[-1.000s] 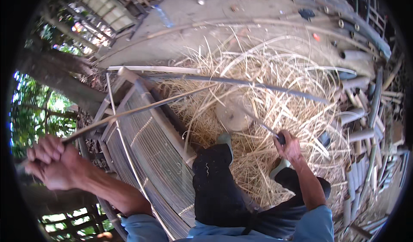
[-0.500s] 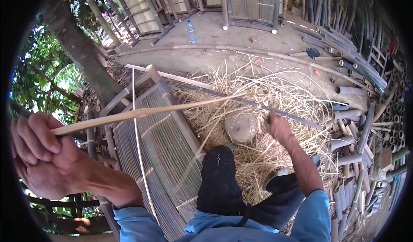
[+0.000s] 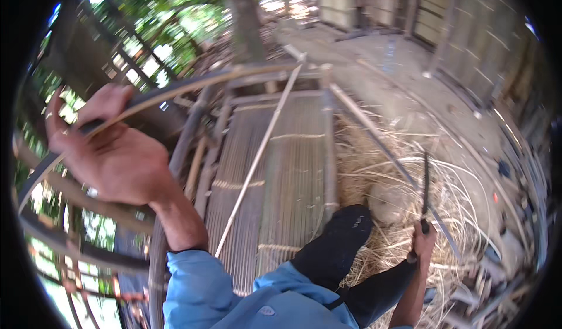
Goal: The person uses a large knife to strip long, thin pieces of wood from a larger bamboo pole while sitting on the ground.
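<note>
My left hand (image 3: 111,153) is raised at the left, blurred by motion. A long bamboo strip (image 3: 193,83), dark on one face and pale on the other, lies across the palm between thumb and fingers. The fingers look loosely spread around it. The strip bends down past the hand and stretches toward the far end of a slatted bamboo bench (image 3: 293,182). Low at the right, my right hand (image 3: 424,241) is closed around the handle of a knife (image 3: 426,182), its dark blade pointing up and away from me. Blade and strip are well apart.
A thin pale strip (image 3: 257,153) lies over the bench. Beside my knee stands a wooden stump (image 3: 389,203) amid pale shavings (image 3: 374,259), crossed by a long dark strip (image 3: 386,159). Bamboo rails (image 3: 76,247) run at the left; a plastic bottle (image 3: 389,57) stands farther off.
The view has swung left. My left hand has gone from a tight fist at the strip's end to looser fingers farther along it. The knife blade now shows clearly in my right hand.
</note>
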Motion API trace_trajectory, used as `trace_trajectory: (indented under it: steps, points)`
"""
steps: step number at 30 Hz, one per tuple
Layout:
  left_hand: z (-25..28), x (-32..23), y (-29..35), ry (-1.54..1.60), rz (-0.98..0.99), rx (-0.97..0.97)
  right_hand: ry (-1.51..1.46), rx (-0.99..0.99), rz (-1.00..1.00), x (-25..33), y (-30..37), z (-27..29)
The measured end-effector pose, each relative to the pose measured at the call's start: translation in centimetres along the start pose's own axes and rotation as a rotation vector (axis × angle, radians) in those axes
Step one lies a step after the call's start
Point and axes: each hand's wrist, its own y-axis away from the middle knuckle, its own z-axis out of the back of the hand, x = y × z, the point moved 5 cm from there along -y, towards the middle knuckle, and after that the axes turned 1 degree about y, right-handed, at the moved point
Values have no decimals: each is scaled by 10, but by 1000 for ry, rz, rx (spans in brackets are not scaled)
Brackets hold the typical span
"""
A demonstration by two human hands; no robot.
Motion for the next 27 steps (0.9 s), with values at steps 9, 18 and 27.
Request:
trace_trajectory:
  steps: [9, 18, 27]
  points:
    - [189, 27, 128, -423, 486, -223, -115, 103, -124, -24, 43, -23]
    - [327, 89, 297, -250, 972, -807, -280, 66, -291, -55, 43, -20]
    - [296, 26, 333, -1471, 608, 585, -403, 20, -504, -78, 45, -23]
